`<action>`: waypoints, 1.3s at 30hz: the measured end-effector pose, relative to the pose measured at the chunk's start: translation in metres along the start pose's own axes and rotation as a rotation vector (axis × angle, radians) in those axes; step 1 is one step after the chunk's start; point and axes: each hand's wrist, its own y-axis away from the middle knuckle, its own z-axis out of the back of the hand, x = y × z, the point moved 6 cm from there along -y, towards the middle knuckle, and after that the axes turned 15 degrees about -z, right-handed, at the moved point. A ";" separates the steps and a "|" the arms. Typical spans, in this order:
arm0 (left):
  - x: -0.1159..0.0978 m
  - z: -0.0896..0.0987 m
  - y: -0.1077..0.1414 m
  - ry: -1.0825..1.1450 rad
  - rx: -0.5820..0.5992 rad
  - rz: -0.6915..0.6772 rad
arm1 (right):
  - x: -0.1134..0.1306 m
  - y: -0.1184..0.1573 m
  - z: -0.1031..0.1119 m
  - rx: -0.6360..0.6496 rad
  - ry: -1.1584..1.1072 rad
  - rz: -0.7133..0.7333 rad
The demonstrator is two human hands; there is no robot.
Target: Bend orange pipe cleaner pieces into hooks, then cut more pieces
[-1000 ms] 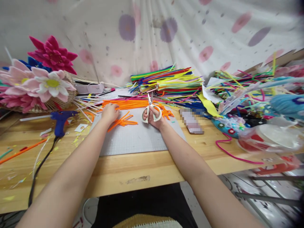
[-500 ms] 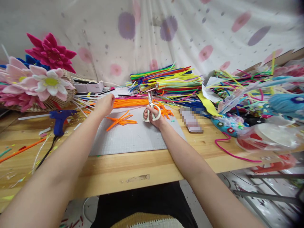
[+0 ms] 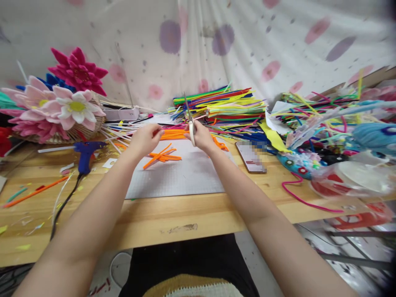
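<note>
My right hand holds white-handled scissors, their blades pointing up and away over the mat's back edge. My left hand is at the mat's back left, fingers curled with the fingertips close together; whether something thin is between them is too small to tell. Orange pipe cleaners lie in a long bundle behind and between my hands. On the grey mat, several short orange pieces lie crossed just below my left hand. More orange pieces lie to the right of my right hand.
A blue glue gun with its cable and felt flowers stand at the left. Multicoloured pipe cleaners are piled at the back. A phone lies right of the mat, with a plastic-wrapped tub farther right.
My left hand has moved right, closer to my right hand. The scissors have turned, so their handles now show edge-on. The whole view has shifted slightly.
</note>
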 end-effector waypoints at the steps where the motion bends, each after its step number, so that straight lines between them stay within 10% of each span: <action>1: -0.001 -0.001 0.001 0.058 -0.007 -0.015 | 0.002 -0.004 0.000 -0.013 -0.002 -0.005; 7: 0.016 -0.016 0.015 0.248 -0.038 0.129 | 0.011 -0.012 0.004 -0.025 -0.149 -0.036; 17: -0.018 -0.089 0.044 1.428 -0.122 0.548 | -0.008 0.013 -0.046 0.324 -0.562 -0.251; 39: -0.013 -0.096 0.050 1.382 -0.113 0.623 | -0.017 0.017 -0.065 0.392 -0.211 -0.315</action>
